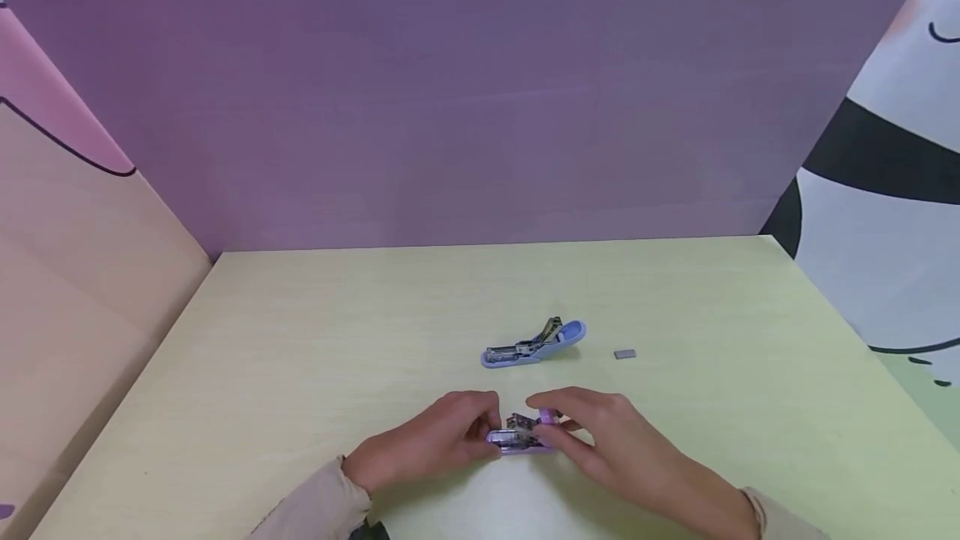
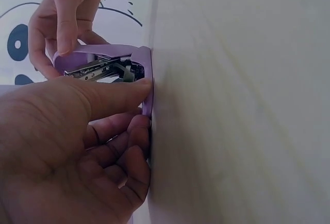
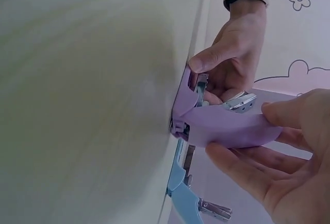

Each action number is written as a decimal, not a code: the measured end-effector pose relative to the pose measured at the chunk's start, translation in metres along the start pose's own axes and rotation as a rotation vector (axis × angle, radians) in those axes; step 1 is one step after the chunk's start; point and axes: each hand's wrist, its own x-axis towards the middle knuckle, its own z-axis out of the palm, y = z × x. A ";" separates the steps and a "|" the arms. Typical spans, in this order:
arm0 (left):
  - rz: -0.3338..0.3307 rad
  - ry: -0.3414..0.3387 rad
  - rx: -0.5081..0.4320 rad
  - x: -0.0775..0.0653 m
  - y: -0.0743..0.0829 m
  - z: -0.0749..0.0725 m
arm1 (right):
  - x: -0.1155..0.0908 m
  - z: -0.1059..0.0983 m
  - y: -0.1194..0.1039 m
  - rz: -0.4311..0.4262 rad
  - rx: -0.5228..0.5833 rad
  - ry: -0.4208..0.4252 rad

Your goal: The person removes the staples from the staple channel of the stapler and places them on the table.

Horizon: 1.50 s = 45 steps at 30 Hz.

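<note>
Low over the near part of the table, a purple stapler (image 1: 517, 440) is folded open between my two hands. My left hand (image 1: 442, 433) pinches the end of its base, thumb on top, as the left wrist view shows. With thumb and fingers, my right hand (image 1: 615, 444) grips the raised purple cover (image 3: 227, 126). The metal staple magazine (image 2: 98, 71) shows between base and cover. Beyond the hands lies a blue stapler (image 1: 551, 345), also folded open, its cover tilted up to the right.
A small grey strip of staples (image 1: 625, 353) lies on the pale table (image 1: 337, 315), right of the blue stapler. A purple panel (image 1: 480, 107) rises behind the table, with printed panels at left and right.
</note>
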 end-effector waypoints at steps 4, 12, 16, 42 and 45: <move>0.005 -0.002 -0.019 0.000 -0.002 0.000 | -0.001 -0.002 0.000 0.068 0.055 -0.027; 0.015 0.005 -0.003 0.000 -0.003 0.001 | -0.001 -0.006 0.003 0.146 0.054 -0.045; 0.026 0.008 0.018 0.000 -0.004 0.001 | -0.001 -0.009 0.004 0.159 0.095 -0.051; 0.017 0.007 0.024 -0.001 -0.003 0.001 | -0.023 -0.031 0.023 0.243 0.183 -0.012; 0.023 0.009 0.014 -0.001 -0.002 0.001 | -0.027 -0.034 0.027 0.260 0.180 -0.029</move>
